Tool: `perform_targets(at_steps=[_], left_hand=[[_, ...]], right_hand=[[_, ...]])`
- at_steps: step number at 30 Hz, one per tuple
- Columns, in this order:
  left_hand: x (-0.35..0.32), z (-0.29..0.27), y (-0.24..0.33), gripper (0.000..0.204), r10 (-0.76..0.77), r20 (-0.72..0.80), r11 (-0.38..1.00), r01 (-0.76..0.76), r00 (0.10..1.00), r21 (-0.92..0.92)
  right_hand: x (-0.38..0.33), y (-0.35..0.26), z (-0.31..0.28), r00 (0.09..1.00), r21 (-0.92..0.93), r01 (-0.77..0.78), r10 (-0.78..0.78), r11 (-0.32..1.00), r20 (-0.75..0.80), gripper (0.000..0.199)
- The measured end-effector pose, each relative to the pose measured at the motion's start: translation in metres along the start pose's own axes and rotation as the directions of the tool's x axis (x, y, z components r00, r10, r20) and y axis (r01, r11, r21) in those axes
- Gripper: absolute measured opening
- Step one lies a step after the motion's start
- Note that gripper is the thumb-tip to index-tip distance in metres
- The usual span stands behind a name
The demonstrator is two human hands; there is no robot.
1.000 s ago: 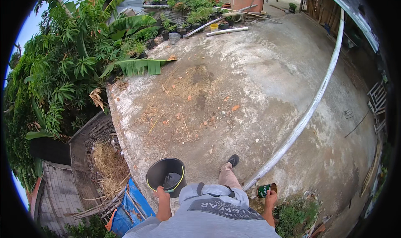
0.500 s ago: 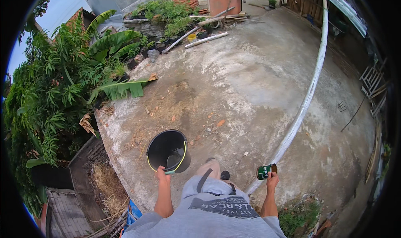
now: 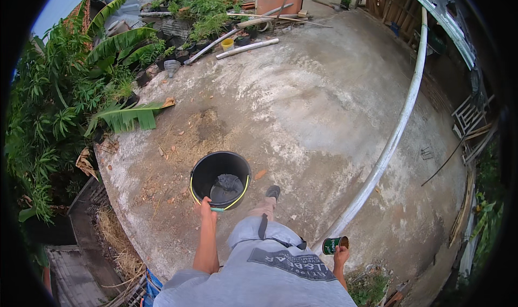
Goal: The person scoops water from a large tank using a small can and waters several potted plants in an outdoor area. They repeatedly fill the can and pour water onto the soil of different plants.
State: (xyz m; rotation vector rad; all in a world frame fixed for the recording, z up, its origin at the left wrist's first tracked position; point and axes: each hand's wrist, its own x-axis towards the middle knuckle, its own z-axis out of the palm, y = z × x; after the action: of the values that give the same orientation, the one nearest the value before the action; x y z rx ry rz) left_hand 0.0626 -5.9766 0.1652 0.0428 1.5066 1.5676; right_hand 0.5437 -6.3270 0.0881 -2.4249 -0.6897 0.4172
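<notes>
My left hand (image 3: 205, 210) is closed round the green grip on the yellow handle of a black bucket (image 3: 202, 172), which hangs in front of me, its mouth toward me. Inside, at the bottom, lies something dark grey (image 3: 227, 185) that I cannot make out. On the right, my right hand (image 3: 341, 256) grips a small green tin can (image 3: 333, 245) with white lettering. The can is tilted and shows a brown, rusty-looking inside. One of my shoes (image 3: 273, 191) is on the concrete ahead.
A long pale pole (image 3: 394, 140) stretches across the concrete floor (image 3: 280, 107) on my right. Leafy plants and a fallen banana leaf (image 3: 129, 116) border the left. Beyond lie a short white pole (image 3: 247, 49), a yellow pot (image 3: 227, 43) and potted plants. A metal rack (image 3: 468, 117) leans far right.
I have stepped forward, and the ground has shifted in view. The dark contents of the bucket show more now. The can in my right hand sits lower.
</notes>
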Motion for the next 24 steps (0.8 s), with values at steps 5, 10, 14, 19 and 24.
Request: perform_targets(at_steps=[5,10,14,19,24], left_hand=[[0.070,0.089,-0.037,0.036,-0.049,0.062,0.994,0.043,0.997,0.096],[0.066,0.193,-0.011,0.030,-0.020,0.140,0.979,-0.009,0.990,0.204],[0.070,0.260,0.001,0.028,0.019,0.261,0.972,-0.079,0.965,0.221],[0.064,0.339,0.012,0.029,0.104,0.267,0.962,-0.165,0.958,0.218],[0.072,0.400,-0.006,0.035,0.180,0.251,0.951,-0.233,0.951,0.201]], right_hand=[[0.063,-0.044,0.007,0.998,-0.047,-0.066,0.066,0.997,-0.004,0.021],[0.153,-0.103,0.035,0.999,0.129,0.046,-0.046,0.991,-0.001,0.018],[0.235,-0.156,0.065,0.999,-0.002,0.045,-0.045,0.999,-0.001,0.019],[0.366,-0.206,0.115,0.971,0.113,0.212,-0.222,0.971,0.086,0.021],[0.480,-0.361,0.136,0.902,0.079,0.412,-0.419,0.908,0.108,0.020]])
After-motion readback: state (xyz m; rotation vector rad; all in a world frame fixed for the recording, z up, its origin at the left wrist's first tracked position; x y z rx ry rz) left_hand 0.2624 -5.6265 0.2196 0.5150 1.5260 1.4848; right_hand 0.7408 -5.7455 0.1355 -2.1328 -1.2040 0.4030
